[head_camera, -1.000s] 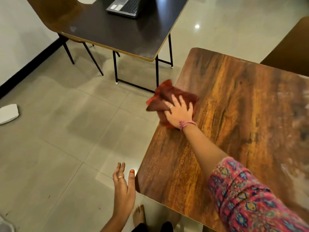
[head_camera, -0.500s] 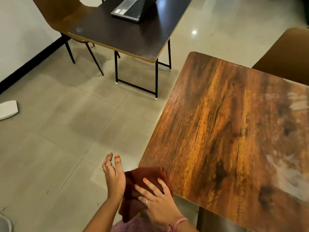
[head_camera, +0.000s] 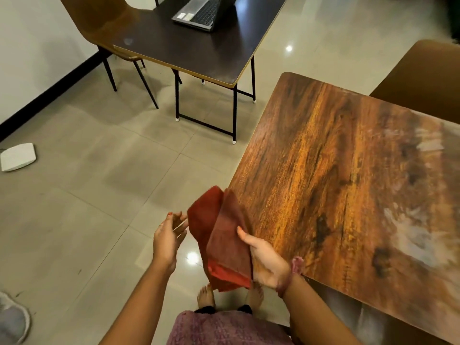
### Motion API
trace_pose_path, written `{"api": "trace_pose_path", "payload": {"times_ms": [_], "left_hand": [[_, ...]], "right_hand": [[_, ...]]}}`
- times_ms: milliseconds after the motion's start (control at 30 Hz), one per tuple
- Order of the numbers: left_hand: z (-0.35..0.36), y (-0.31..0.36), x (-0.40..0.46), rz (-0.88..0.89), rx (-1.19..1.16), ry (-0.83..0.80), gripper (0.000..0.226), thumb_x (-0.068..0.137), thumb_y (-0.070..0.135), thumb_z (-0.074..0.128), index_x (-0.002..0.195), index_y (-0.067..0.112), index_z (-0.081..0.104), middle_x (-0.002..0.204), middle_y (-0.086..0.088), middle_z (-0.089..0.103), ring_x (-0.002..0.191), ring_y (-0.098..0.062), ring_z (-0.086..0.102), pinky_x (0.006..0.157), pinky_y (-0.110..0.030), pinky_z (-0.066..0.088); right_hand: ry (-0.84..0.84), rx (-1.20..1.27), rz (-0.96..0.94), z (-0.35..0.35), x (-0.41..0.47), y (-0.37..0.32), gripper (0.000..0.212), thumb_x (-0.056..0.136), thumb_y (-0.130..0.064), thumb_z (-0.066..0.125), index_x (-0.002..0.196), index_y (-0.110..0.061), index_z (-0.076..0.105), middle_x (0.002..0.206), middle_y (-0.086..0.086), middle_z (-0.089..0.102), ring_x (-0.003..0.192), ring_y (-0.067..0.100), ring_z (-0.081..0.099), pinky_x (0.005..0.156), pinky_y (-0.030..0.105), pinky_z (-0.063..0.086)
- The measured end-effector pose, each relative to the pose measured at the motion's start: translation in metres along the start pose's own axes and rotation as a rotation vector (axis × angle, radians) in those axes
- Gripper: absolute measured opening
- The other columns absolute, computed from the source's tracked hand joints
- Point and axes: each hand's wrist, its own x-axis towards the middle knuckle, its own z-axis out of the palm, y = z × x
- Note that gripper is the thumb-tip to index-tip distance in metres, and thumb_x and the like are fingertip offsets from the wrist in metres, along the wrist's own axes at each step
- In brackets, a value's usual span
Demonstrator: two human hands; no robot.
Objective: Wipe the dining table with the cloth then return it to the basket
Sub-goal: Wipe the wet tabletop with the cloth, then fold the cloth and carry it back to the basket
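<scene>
Now, grip: the right hand [head_camera: 267, 263] holds the cloth [head_camera: 222, 241] off the table, palm up, thumb pinching the fabric against the fingers underneath.
Left hand: the left hand [head_camera: 168, 239] is beside the cloth with fingers spread and relaxed, holding nothing; whether its fingertips touch the cloth's edge I cannot tell.
Change: a second ago the right hand pressed the cloth flat on the far left edge of the dining table [head_camera: 348, 185]; half a second ago it had dragged it to the near corner; now the cloth is lifted clear, in the air just beside that corner.
Meaning: the stroke along the left edge looks finished, and the person is probably refolding the cloth before another pass or before carrying it off.
Remaining: pale, cloudy smears show on the right part of the tabletop, so wiping looks incomplete; no basket is in view.
Cloth: soft, limp, rust-red, loosely folded in layers, a brighter red layer showing at the bottom.
Tabletop: smooth wood-grain laminate, rounded corners, orange-brown streaks.
Surroundings: glossy grey tile floor [head_camera: 99, 195]; a dark table [head_camera: 199, 56] with a laptop [head_camera: 199, 11] and a brown moulded chair [head_camera: 99, 23] well apart.
</scene>
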Motion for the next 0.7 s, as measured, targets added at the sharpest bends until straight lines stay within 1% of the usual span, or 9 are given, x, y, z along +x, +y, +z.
{"api": "trace_pose_path", "payload": {"times_ms": [100,133,200,267,367,433,500,600,700], "left_hand": [[-0.010,0.008,-0.008,-0.268,0.046,-0.234,0.048,0.092,0.052,0.044,0.103,0.009,0.063,0.094,-0.006,0.070,0.078,-0.017,0.068,0.073,-0.030,0.054],[-0.012,0.009,-0.012,-0.358,0.058,-0.352,0.062,0.089,0.060,0.044,0.110,0.005,0.063,0.096,-0.010,0.070,0.083,-0.021,0.067,0.078,-0.035,0.056],[-0.015,0.008,-0.022,-0.491,-0.033,-0.577,0.087,0.080,0.073,0.043,0.122,-0.002,0.059,0.116,-0.021,0.064,0.103,-0.033,0.063,0.095,-0.047,0.049],[-0.014,0.006,-0.035,-0.539,-0.174,-0.678,0.097,0.070,0.080,0.049,0.124,0.000,0.059,0.125,-0.024,0.060,0.113,-0.038,0.059,0.096,-0.052,0.046],[-0.007,-0.001,-0.053,-0.473,-0.249,-0.620,0.080,0.071,0.067,0.055,0.125,0.008,0.060,0.125,-0.022,0.061,0.114,-0.039,0.058,0.087,-0.055,0.051],[-0.002,-0.005,-0.059,-0.397,-0.214,-0.541,0.060,0.078,0.043,0.062,0.125,0.006,0.058,0.118,-0.019,0.065,0.104,-0.034,0.065,0.076,-0.047,0.056],[0.002,-0.005,-0.064,-0.327,-0.144,-0.505,0.052,0.078,0.026,0.065,0.125,0.004,0.056,0.115,-0.018,0.068,0.100,-0.030,0.068,0.073,-0.039,0.058],[0.008,0.003,-0.067,-0.259,-0.048,-0.483,0.046,0.073,0.020,0.070,0.117,0.009,0.061,0.112,-0.014,0.070,0.096,-0.025,0.069,0.069,-0.033,0.058],[0.021,0.014,-0.070,-0.184,0.069,-0.562,0.043,0.069,0.017,0.075,0.111,0.019,0.065,0.112,-0.007,0.071,0.096,-0.021,0.069,0.068,-0.030,0.057]], "right_hand": [[-0.088,0.211,0.014,0.002,-0.008,-0.002,0.055,0.086,-0.039,0.058,0.127,-0.002,0.058,0.125,0.021,0.061,0.109,0.035,0.062,0.101,0.048,0.046],[-0.119,0.259,-0.003,0.004,-0.009,-0.002,0.057,0.084,-0.038,0.059,0.128,-0.002,0.057,0.124,0.022,0.061,0.105,0.035,0.064,0.098,0.047,0.048],[-0.182,0.318,-0.043,0.007,-0.011,0.002,0.060,0.082,-0.038,0.060,0.130,-0.003,0.056,0.123,0.021,0.062,0.102,0.035,0.065,0.098,0.047,0.047],[-0.233,0.370,-0.092,0.009,-0.011,0.008,0.064,0.081,-0.044,0.060,0.131,-0.004,0.055,0.124,0.021,0.060,0.106,0.035,0.063,0.104,0.049,0.042],[-0.261,0.408,-0.137,0.006,-0.007,0.015,0.079,0.081,-0.065,0.049,0.135,-0.007,0.052,0.136,0.021,0.052,0.120,0.036,0.054,0.110,0.051,0.034],[-0.211,0.356,-0.174,0.002,-0.003,0.016,0.088,0.076,-0.074,0.048,0.136,-0.009,0.052,0.139,0.020,0.050,0.126,0.037,0.050,0.111,0.053,0.032],[-0.118,0.284,-0.203,-0.003,0.000,0.016,0.090,0.072,-0.076,0.051,0.134,-0.012,0.054,0.135,0.017,0.056,0.124,0.035,0.053,0.110,0.053,0.035],[0.050,0.160,-0.278,-0.014,0.000,0.012,0.089,0.065,-0.079,0.056,0.133,-0.021,0.054,0.129,0.007,0.062,0.118,0.026,0.059,0.107,0.049,0.040],[0.120,0.130,-0.311,-0.026,-0.002,0.007,0.086,0.063,-0.075,0.063,0.128,-0.019,0.058,0.123,0.005,0.066,0.113,0.023,0.063,0.106,0.046,0.042]]}}
